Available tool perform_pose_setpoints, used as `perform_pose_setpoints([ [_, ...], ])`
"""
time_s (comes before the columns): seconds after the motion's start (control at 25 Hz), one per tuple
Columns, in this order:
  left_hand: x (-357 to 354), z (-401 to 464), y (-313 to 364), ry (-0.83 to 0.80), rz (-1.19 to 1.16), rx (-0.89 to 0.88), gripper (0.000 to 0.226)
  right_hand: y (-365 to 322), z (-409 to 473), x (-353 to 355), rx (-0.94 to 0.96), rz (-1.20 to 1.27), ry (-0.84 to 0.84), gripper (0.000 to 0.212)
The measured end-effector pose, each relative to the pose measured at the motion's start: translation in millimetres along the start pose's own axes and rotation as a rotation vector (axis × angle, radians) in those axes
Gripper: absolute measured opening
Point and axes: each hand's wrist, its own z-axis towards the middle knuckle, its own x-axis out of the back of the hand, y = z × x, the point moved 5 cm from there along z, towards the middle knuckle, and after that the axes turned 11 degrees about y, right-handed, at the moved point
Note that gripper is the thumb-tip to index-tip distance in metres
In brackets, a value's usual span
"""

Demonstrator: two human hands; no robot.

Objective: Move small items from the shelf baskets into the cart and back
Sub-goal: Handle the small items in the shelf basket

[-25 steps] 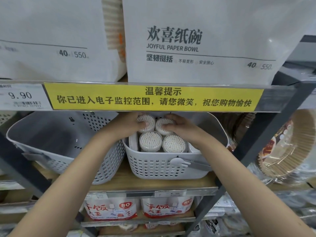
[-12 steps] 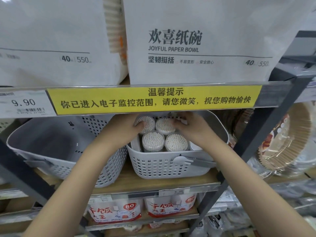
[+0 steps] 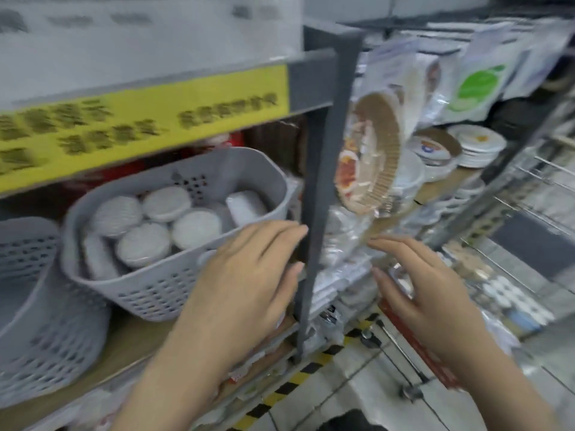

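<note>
We see a grey perforated basket (image 3: 149,287) on the wooden shelf, just left of and beyond our left hand (image 3: 245,281), whose straight fingers lie in front of its right end and hold nothing. Inside it stand round tubs of cotton swabs (image 3: 141,244), four upright with their white tops showing, plus others lying on their sides at each end. A second grey perforated basket (image 3: 40,331) sits further left, tilted, well apart from both hands, while the wire cart (image 3: 510,265) lies just beyond our right hand (image 3: 426,293), with blurred white rounds (image 3: 510,293) in it.
</note>
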Motion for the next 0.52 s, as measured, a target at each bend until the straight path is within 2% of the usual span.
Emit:
perform_pose_setpoints([
  [0.24,-135.0,31.7,88.0,-0.270,-0.280,-0.087,0.039,133.2,-116.1,46.3,-0.585,-0.128,0.060,0.025],
  [0.4,-232.2,37.3,128.0,-0.449,-0.411,-0.007,0.041,201.4,-181.2,61.8,-0.904,-0.139,0.009,0.028],
  [0.52,-295.2,27.8,138.4,-0.592,-0.405,0.086,0.042,241.7,-214.1,58.6,-1.055,-0.118,-0.043,0.030],
])
